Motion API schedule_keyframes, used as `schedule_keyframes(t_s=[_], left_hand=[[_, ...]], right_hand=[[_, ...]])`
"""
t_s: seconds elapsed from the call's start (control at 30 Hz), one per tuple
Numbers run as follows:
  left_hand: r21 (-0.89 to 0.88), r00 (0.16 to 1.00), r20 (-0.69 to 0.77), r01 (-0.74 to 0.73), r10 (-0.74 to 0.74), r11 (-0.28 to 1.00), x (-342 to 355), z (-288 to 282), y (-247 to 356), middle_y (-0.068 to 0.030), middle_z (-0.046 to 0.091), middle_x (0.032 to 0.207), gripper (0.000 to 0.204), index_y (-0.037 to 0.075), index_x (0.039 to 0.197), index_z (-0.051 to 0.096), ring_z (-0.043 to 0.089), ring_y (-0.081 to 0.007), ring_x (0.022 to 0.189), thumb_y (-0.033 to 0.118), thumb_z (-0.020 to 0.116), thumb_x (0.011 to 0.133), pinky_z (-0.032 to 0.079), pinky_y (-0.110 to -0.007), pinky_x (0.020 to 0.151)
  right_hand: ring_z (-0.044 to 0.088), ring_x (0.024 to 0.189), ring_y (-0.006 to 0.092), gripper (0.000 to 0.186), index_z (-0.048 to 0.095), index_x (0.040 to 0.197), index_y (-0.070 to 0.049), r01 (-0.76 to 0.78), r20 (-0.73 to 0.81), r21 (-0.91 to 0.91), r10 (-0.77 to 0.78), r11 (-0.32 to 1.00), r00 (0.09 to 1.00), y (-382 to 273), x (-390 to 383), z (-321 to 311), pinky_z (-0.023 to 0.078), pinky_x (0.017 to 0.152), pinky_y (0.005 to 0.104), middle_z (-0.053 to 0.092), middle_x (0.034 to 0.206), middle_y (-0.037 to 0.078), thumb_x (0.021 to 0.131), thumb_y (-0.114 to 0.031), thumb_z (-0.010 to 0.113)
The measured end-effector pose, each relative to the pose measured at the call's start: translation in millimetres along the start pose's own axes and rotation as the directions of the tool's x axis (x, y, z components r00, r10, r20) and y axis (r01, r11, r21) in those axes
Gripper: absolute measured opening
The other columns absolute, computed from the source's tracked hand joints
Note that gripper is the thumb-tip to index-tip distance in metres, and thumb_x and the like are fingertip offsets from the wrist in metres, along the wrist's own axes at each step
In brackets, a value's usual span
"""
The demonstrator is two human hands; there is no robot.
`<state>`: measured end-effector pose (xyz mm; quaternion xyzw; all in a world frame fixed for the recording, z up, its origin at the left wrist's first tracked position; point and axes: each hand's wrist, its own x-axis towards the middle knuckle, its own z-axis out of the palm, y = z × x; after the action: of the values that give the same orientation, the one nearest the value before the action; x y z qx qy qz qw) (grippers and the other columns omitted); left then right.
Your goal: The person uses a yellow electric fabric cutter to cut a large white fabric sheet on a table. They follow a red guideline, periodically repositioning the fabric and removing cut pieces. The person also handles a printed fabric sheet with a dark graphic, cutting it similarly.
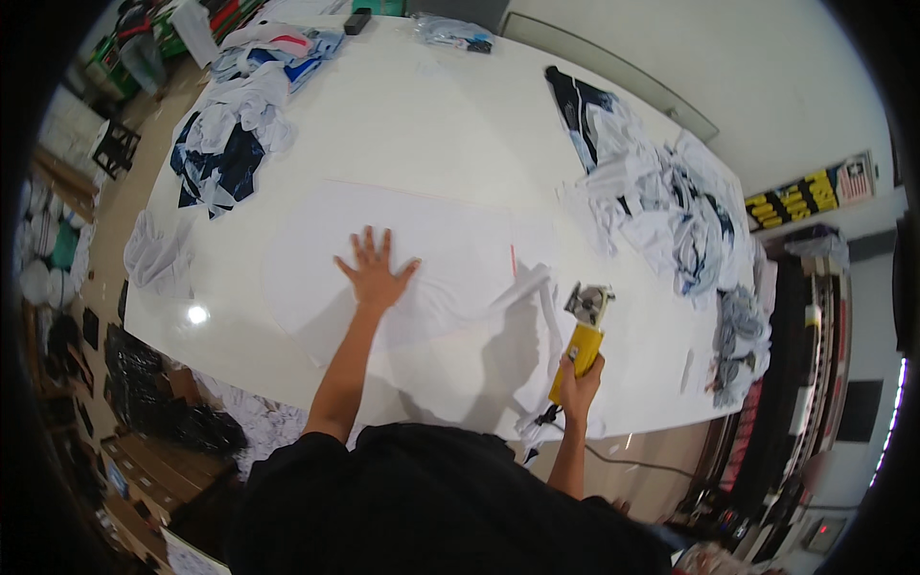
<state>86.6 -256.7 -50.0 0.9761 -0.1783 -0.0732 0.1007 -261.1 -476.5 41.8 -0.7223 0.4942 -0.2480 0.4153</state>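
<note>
My left hand (377,279) lies flat with its fingers spread on a piece of white fabric (311,230) in the middle of the white table (450,115). Wrinkles run through the cloth to the right of that hand. My right hand (579,385) is wrapped round the yellow body of an electric fabric cutter (584,341), whose metal head points away from me. A narrow white fabric strip (550,302) trails between the piece and the tool, down toward the table's near edge. A short red mark (513,260) shows near the cloth's right side.
Heaps of white and dark blue cloth lie at the right (661,206) and far left (230,134). A small white cloth (158,254) rests by the left edge. The cutter's cord (637,464) drops past the near edge. A clear plastic bag (455,34) sits at the back.
</note>
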Motion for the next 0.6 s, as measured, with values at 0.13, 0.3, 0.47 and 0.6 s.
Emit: schedule_keyframes(t_s=[0.13, 0.3, 0.47, 0.6], left_hand=[[0.084, 0.998, -0.009, 0.062, -0.061, 0.995, 8.1, -25.8, -98.1, -0.0193, 0.012, 0.173, 0.101, 0.021, 0.167, 0.022, 0.004, -0.0426, 0.16, 0.083, 0.044, 0.091, 0.002, -0.08, 0.115], [0.128, 0.972, -0.146, 0.201, -0.182, 0.971, 11.9, -29.3, -199.2, -0.0182, 0.012, 0.173, 0.108, 0.02, 0.167, 0.021, 0.004, -0.0443, 0.159, 0.087, 0.046, 0.087, 0.003, -0.082, 0.114], [0.074, 0.994, 0.11, -0.035, 0.026, 0.997, -37.0, -44.0, -148.5, -0.0189, 0.006, 0.174, 0.124, 0.018, 0.168, 0.016, 0.0, -0.0478, 0.158, 0.091, 0.056, 0.076, 0.004, -0.082, 0.114], [0.086, 0.98, 0.19, -0.067, 0.049, 0.994, -72.5, -48.9, -164.1, -0.0179, 0.003, 0.174, 0.133, 0.018, 0.168, 0.015, -0.004, -0.0485, 0.158, 0.093, 0.062, 0.069, 0.004, -0.084, 0.112]], right_hand=[[0.07, 0.085, 0.0303, 0.053, 0.047, 0.13, 0.006, 0.044, 0.165, -0.13, -0.022, 0.991, 0.986, -19.9, -20.0, 9.3, 0.056, 0.076, 0.0404, 0.069, 0.098, 0.023, 0.09, -0.016, 0.074], [0.07, 0.097, 0.0476, 0.06, 0.045, 0.132, 0.008, 0.156, 0.367, -0.156, -0.089, 0.975, 0.926, -40.6, -73.3, 28.2, 0.056, 0.084, 0.048, 0.069, 0.107, 0.033, 0.088, -0.019, 0.074], [0.067, 0.103, 0.0523, 0.06, 0.044, 0.134, 0.006, 0.127, 0.45, -0.303, 0.024, 0.945, 0.893, -44.5, -129.9, 51.1, 0.054, 0.087, 0.0517, 0.068, 0.108, 0.036, 0.088, -0.02, 0.072], [0.064, 0.106, 0.0539, 0.057, 0.042, 0.135, 0.003, 0.159, 0.514, -0.399, 0.076, 0.903, 0.855, -54.5, -169.4, 61.8, 0.053, 0.09, 0.0559, 0.063, 0.12, 0.035, 0.091, -0.023, 0.068]])
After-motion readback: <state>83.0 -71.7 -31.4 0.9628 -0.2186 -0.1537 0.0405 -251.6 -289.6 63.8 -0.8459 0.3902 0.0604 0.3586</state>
